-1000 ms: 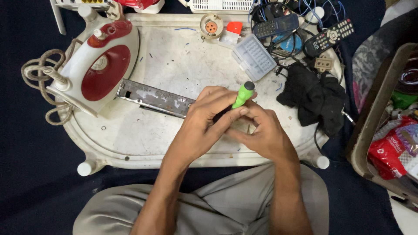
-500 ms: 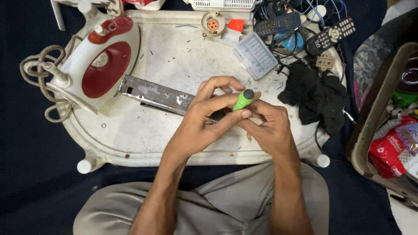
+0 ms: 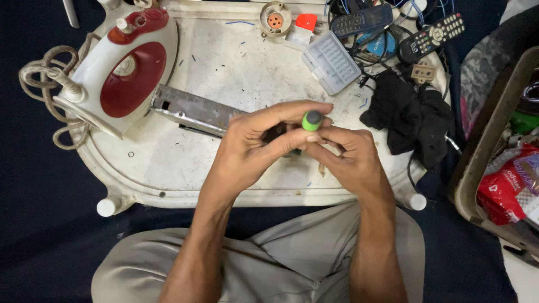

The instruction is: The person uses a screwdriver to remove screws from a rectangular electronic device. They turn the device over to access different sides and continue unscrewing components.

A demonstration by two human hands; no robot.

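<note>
Two hands meet over the white worktop [image 3: 168, 163]. The left hand [image 3: 252, 148] has its grip clamped round the green-capped tool [image 3: 311, 120], which stands upright between the fingers; the right hand [image 3: 348, 157] closes its grip on the tool's lower part. Just left of the grips lies a grey metal bar [image 3: 191, 109], with a red-and-white iron [image 3: 126, 73] beyond.

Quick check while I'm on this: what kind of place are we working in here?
Probably an informal home repair spot for small electrics, set on the floor. A worn white oval tray table carries a red and white clothes iron, black remote controls and tangled wires, while both hands grip a green-handled tool.
</note>
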